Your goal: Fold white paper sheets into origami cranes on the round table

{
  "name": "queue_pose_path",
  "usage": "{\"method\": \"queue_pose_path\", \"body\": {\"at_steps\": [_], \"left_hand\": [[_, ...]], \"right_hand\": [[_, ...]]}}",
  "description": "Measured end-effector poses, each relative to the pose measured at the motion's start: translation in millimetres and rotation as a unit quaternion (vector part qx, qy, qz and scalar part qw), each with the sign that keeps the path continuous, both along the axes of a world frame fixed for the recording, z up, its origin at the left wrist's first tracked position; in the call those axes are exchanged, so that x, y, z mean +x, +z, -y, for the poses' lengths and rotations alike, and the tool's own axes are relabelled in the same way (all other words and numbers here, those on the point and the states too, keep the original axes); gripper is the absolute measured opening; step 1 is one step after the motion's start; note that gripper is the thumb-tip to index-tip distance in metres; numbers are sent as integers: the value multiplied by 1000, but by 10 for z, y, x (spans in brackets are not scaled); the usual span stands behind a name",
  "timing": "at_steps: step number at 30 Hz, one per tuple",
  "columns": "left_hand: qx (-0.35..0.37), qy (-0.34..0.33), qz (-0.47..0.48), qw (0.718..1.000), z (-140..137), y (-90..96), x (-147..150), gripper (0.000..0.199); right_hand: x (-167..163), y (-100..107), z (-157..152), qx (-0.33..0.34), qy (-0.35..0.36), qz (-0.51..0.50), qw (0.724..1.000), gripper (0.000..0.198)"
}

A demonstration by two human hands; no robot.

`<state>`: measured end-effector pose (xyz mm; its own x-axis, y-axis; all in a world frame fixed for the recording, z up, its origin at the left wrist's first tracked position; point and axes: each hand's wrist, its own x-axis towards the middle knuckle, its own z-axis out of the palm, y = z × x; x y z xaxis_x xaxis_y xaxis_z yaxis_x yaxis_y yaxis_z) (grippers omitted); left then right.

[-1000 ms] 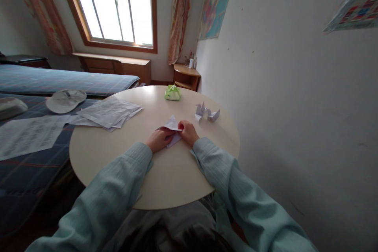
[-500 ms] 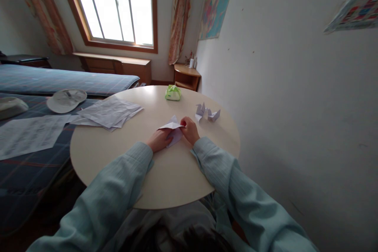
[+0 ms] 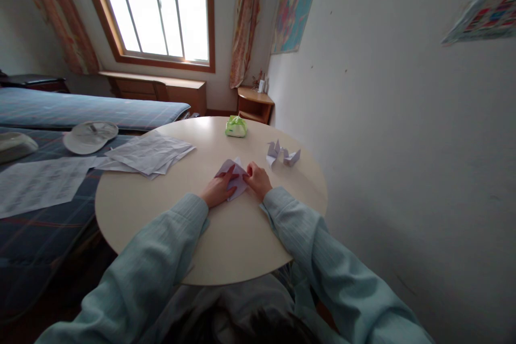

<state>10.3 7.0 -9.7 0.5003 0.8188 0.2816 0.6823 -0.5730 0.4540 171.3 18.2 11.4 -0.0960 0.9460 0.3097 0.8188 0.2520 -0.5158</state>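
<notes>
One folded paper [image 3: 241,183]: left grip [image 3: 217,189] spread over it, right grip [image 3: 258,179] pinching edge

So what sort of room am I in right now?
Most likely a bedroom or dormitory-style room in a home. Plaid mattresses lie beside the round table, and patterned curtains hang at the window.

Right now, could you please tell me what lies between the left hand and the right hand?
In the head view, folded paper lies between the left hand and the right hand, over the round table; both hands touch it.
</notes>
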Motion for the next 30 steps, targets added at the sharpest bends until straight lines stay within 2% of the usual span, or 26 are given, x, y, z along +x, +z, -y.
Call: {"method": "queue_pose_path", "body": {"at_steps": [5,12,14,19,24,30], "left_hand": [[5,2,1,1000,-9,-14,-1,71],[-10,11,18,1000,21,14,6,73],[-16,11,17,1000,25,23,5,73],[-23,14,31,999,27,26,4,75],[-19,35,6,999,38,4,6,88],[-18,29,2,999,35,2,5,82]], "right_hand": [[-10,2,-2,15,9,1,1000,8],[-20,2,5,63,54,-80,993,18],[-19,-2,5,51,63,-117,990,20],[-24,5,25,-26,103,-222,969,29],[-40,20,43,-20,120,-266,956,39],[-24,13,14,0,98,-265,959,38]]}}
